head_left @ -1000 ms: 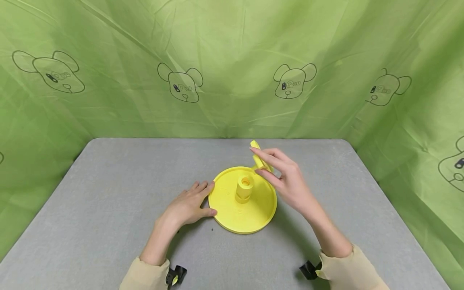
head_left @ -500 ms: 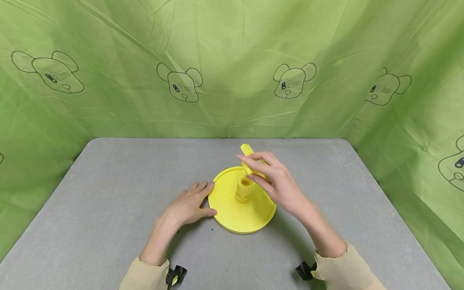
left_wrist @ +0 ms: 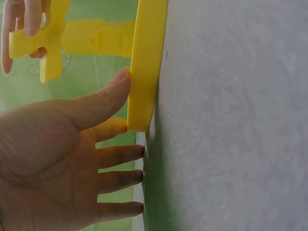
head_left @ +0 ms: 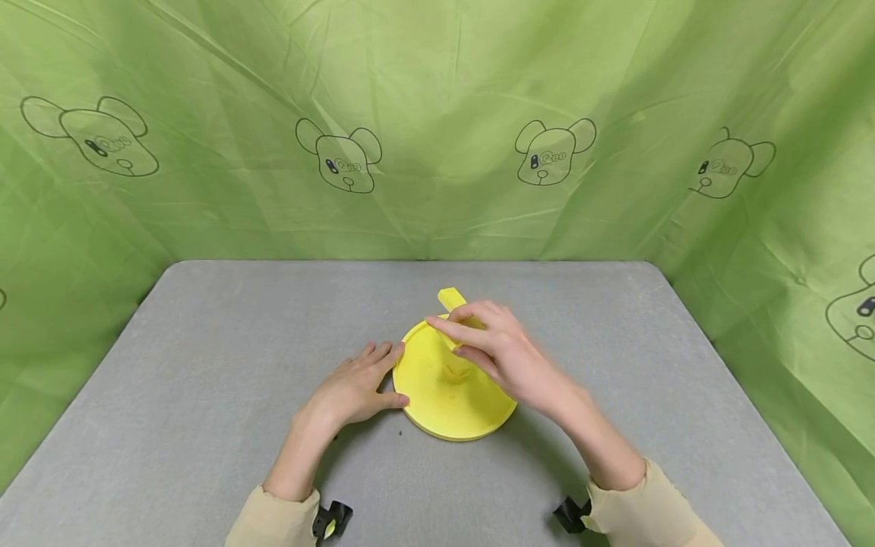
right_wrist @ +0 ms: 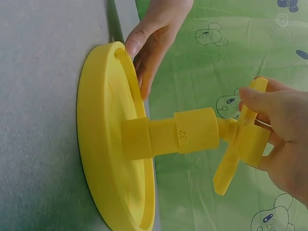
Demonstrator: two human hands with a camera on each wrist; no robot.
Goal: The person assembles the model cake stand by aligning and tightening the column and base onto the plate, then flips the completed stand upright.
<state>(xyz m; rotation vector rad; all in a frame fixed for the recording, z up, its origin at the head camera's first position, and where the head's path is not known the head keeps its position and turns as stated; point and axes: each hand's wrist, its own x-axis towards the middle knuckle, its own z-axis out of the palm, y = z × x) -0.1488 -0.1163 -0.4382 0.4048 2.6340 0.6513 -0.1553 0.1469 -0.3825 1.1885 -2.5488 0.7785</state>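
Observation:
A round yellow tray with a raised rim [head_left: 454, 424] lies on the table. From its middle rises a stepped yellow post [right_wrist: 163, 136], marked 32 on one side and 35 on another. My right hand [head_left: 513, 355] pinches a yellow piece with several flat arms [right_wrist: 226, 171] between thumb and fingers. The stem of that piece meets the top of the post; how deep it sits is hidden. With straight fingers, my left hand [head_left: 350, 389] touches the tray's left rim with thumb and index finger. Its other fingertips [left_wrist: 137, 208] rest at the table surface.
The grey table [head_left: 225, 342] surrounds the tray, its far edge close to a green curtain [head_left: 437, 129] with drawn bear heads. Black wrist mounts [head_left: 333, 520] sit by both beige sleeves [head_left: 273, 520].
My right hand has carried the armed piece left and down from the tray's far right side onto the top of the post. The left hand and the tray have stayed put.

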